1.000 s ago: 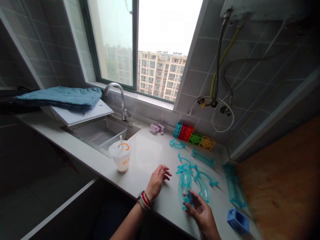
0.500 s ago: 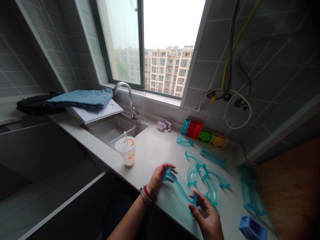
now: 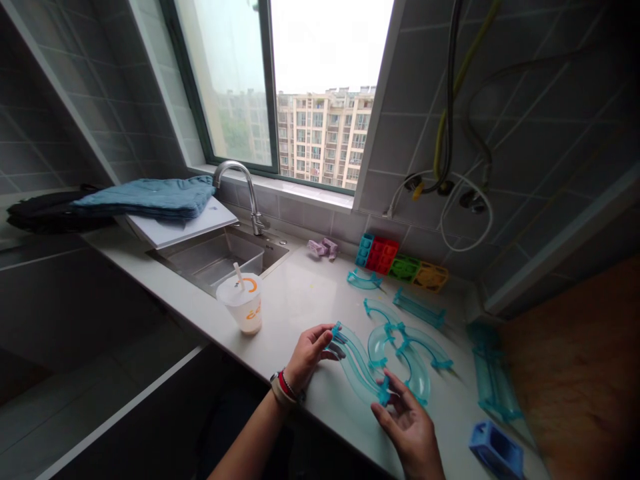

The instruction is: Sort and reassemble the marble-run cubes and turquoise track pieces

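Two hands share one S-shaped turquoise track (image 3: pixel 356 373), held at a slant just over the near edge of the counter (image 3: pixel 335 417). From where I stand, the right hand (image 3: pixel 407 420) has the nearer end pinched between thumb and fingers, while the left hand (image 3: pixel 311 353) grips the farther end, thumb on this side and fingertips behind the connector. It looks like clear moulded plastic, so I'd guess it is light, stiff and a bit slick along the smooth channel. The chunky end connectors seem the best place to take hold; the thin side walls might crack if squeezed or twisted hard.

One blue block (image 3: pixel 496 448) sits off to the right of the right hand. Beyond the held piece I count four curved tracks (image 3: pixel 419 377) lying in a loose cluster, their ends crowding together; whether any are joined I can't tell. More see-through lengths (image 3: pixel 495 380) lie by the wooden board (image 3: pixel 575 360), too jumbled to count. One cup (image 3: pixel 243 307) with one straw stands to the left, well apart from them.

Farther back come one straight track (image 3: pixel 419 309) and a fifth curve (image 3: pixel 364 280). Against the wall stand coloured blocks: one light blue (image 3: pixel 365 250), one green (image 3: pixel 405 268), one yellow (image 3: pixel 431 277), and red (image 3: pixel 383 255) that could be one or two. Beside them lie some lilac pieces (image 3: pixel 316 249), apparently two.
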Tool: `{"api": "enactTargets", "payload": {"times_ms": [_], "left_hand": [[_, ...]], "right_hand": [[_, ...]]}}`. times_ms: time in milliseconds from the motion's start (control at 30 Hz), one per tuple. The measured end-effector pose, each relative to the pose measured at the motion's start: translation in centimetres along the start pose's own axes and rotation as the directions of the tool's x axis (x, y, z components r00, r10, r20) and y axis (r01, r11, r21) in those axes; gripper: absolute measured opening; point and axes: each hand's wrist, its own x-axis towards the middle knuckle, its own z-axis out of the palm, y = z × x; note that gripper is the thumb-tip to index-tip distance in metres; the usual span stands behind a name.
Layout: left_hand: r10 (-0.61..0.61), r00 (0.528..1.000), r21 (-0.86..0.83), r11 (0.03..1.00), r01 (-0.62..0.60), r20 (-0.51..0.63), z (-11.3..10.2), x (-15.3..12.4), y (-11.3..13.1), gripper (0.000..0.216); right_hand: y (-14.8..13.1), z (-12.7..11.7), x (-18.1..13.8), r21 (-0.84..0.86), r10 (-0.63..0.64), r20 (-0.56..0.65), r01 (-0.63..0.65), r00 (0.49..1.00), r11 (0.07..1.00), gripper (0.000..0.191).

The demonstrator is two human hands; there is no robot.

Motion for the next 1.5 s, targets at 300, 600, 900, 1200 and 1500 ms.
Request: {"api": "enactTargets", "payload": {"times_ms": [300,600,900,1200,1500], "left_hand": [[-0.015,1.0,0.003,1.0,0.015,0.02,0.0,0.1,0.2,0.059],[-0.042,0.999,0.037,0.998,0.041,0.034,0.2,0.3,0.3,0.05],[-0.06,0.997,0.056,0.997,0.057,0.044,0.3,0.1,0.7,0.047],[-0.043,0.997,0.093,0.995,0.038,0.062,0.4,0.0,1.0,0.046],[0.006,0.992,0.156,0.987,-0.026,0.128,0.4,0.1,0.8,0.08]], "right_hand": [[0.0,-0.2,-0.1,0.057,0.031,-0.02,-0.029,0.999,0.998,0.071],[0.8,-0.5,0.2,0.074,0.025,-0.048,-0.021,0.999,0.997,0.073],[0.1,-0.1,-0.1,0.051,-0.014,-0.045,0.016,0.999,0.999,0.067],[-1.9,0.9,-1.0,0.047,-0.028,-0.056,0.031,0.998,0.998,0.066],[-2.9,1.2,-1.2,0.109,0.007,-0.053,-0.001,0.999,0.994,0.065]]}}
